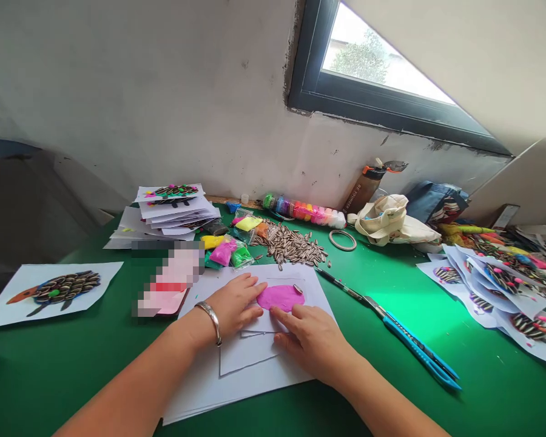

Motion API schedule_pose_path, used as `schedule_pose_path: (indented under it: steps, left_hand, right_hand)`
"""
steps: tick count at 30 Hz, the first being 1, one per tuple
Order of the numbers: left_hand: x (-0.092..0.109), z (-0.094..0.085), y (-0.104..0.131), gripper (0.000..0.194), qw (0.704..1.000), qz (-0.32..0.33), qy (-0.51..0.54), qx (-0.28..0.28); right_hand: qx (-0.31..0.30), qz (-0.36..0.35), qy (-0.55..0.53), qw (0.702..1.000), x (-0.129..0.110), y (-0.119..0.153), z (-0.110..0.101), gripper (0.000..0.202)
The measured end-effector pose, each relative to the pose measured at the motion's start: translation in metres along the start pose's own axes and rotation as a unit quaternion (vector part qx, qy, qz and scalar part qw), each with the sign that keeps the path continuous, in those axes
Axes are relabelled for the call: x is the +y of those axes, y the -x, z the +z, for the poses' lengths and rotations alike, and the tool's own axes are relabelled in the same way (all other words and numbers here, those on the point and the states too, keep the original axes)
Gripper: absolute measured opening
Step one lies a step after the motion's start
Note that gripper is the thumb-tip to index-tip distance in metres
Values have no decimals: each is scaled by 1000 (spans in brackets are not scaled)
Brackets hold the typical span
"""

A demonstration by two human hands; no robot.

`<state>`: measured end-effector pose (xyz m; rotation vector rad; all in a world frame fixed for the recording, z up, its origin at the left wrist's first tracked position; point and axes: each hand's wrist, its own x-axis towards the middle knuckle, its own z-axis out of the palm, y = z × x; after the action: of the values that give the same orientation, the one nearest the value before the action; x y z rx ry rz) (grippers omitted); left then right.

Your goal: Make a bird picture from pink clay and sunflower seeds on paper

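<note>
A flat oval of magenta modelling clay lies on a small white paper, on top of larger white sheets. One sunflower seed sits at the oval's upper right edge. My left hand, with a silver bangle at the wrist, rests flat on the paper; its fingers are spread at the clay's left edge. From the lower right, my right hand touches the clay's lower edge with an outstretched index finger, its thumb apart. I see nothing held in either hand.
Behind the paper are a pile of sunflower seeds and packets of coloured clay. A blue utility knife lies right. Seed-decorated papers are stacked back left and at right. A seed-turtle picture lies left; a bottle stands behind.
</note>
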<state>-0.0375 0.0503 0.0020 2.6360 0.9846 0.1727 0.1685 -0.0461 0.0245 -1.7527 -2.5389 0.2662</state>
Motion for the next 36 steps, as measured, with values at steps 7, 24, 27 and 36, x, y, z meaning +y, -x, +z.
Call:
schedule_pose_path:
  steps: [7,24,27,36]
  left_hand:
    - [11,-4,0,51,999,-23,-30,-37]
    - [5,19,-2,65,998,-25,-51,30]
    - [3,21,-2,62,998,-25,-49,30]
    - [-3,6,-1,67,999,-48,13,-13]
  right_hand:
    - [-15,7,0,1000,-1,1,-6,41]
    - [40,-14,-9,999,7,1,10,43]
    - [36,-17,-10,999,5,1,7,42]
    - [-4,-11,-40,999,5,4,-7,46]
